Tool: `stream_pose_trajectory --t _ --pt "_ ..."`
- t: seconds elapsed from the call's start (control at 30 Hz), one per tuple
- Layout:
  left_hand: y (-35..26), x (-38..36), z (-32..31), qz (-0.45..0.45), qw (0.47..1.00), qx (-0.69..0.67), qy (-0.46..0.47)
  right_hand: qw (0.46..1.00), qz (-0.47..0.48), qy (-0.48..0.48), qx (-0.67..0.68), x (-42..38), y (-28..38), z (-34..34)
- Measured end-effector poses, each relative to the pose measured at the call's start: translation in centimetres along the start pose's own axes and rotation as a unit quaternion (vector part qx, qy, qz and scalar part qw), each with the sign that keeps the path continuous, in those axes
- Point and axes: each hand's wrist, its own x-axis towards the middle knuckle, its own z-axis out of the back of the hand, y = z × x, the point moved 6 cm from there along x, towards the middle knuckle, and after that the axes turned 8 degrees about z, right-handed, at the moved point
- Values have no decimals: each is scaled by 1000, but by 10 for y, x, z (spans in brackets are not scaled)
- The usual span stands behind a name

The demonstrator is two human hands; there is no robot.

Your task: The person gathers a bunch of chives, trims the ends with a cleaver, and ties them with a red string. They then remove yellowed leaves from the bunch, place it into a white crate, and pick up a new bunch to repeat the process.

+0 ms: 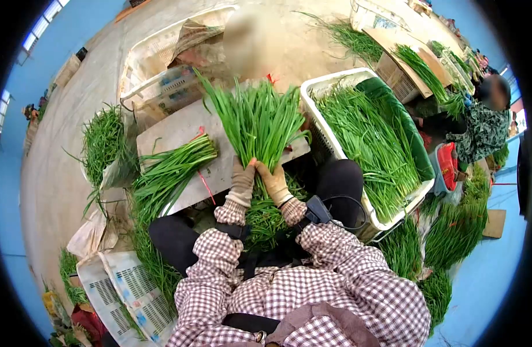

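1. Holding a green bunch [261, 124] with both gloved hands, over the near side of the grey board [176, 126].
2. Closed around its near part with left hand [241, 176] on the left side and right hand [272, 180] on the right. Almost touching at the fingertips, at about the same height on the stalks; neither clearly nearer to the bunch.
3. Lying mostly to the far side of the hands. Long axis near to far, roughly in line with the gap between the wrists; fanning wider toward the far end, with a few blades splaying far-left and right. Cannot tell where the near ends stop, behind the gloves and against the loose greens [269, 222] in the lap.
4. To the left, on the board: a second bunch [176, 162], apart from the gloves. Slanting from near-left to far-right, thick ends at far-right, so at an angle to the held stalks. Closer to left hand than to right. Beside it, a red strip [206, 186] over the board's near edge.
5. To the right, well filled with long greens: a white crate [332, 141]. Closer to right hand.
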Motion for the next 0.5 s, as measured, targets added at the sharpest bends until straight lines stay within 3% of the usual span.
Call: stream_pose_trajectory --t 0.07,0.13,0.23,0.27,0.33,0.37,0.4,0.47,0.5 --pt "4 -1 5 -51 987 -150 13 997 -2 30 67 -4 9 -13" --pt "13 -5 14 -38 988 -148 3 997 -49 46 47 -7 -14 -13" --pt "65 4 19 108 993 52 2 977 -210 32 30 -27 -42 -9" --pt "148 31 16 190 979 35 67 955 -294 32 -20 -34 -106 10" --pt "232 49 7 277 948 156 33 923 -377 46 -60 -55 -127 25" --pt "177 14 9 216 973 34 78 927 -364 44 -83 -59 -123 28" --pt "241 27 -1 227 972 -30 53 930 -355 46 -85 -61 -80 17" --pt "248 13 -3 303 950 -73 29 919 -381 53 -85 -65 -62 14" --pt "246 9 -3 335 918 -182 111 914 -378 37 -144 -64 -83 24"
